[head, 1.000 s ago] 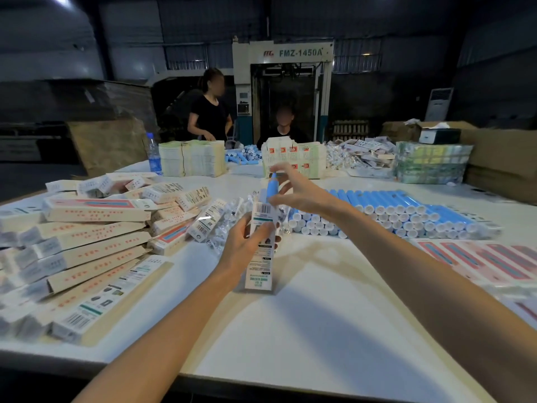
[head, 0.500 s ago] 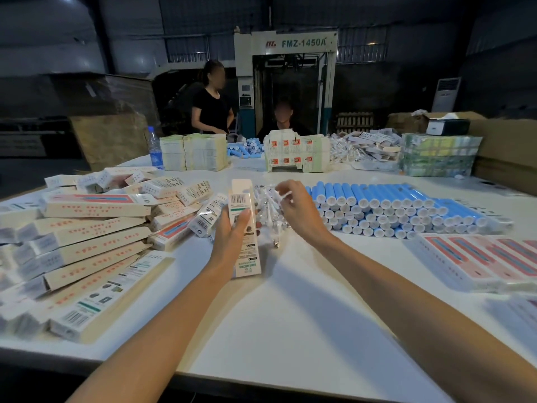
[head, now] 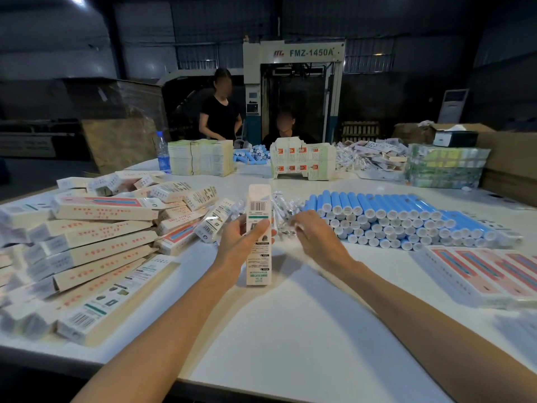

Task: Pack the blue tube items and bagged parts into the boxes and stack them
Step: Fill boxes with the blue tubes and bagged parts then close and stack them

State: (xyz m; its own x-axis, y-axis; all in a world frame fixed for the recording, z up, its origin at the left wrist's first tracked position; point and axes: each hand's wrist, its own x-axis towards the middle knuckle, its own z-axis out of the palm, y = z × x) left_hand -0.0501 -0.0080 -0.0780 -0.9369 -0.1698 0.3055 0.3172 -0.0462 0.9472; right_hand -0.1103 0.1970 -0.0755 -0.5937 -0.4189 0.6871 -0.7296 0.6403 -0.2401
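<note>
Two hands working at mid-table (head: 290, 330): left hand (head: 242, 238) gripping an upright box (head: 258, 237), fingers wrapping its left side, thumb pressing its face. Right hand (head: 315, 235) reaching into the bagged parts (head: 283, 209) just right of the box, fingertips pinching one clear bag. Blue tubes (head: 406, 216) lying stacked at right; packed boxes (head: 96, 239) piling up at left.

A tall white box (head: 258, 234) stands upright at frame centre, its barcode near the top. Just behind it lies a heap of clear bagged parts (head: 283, 212). Blue tubes (head: 392, 216) with white caps are stacked at centre right; filled boxes (head: 96, 228) are piled on the left.
</note>
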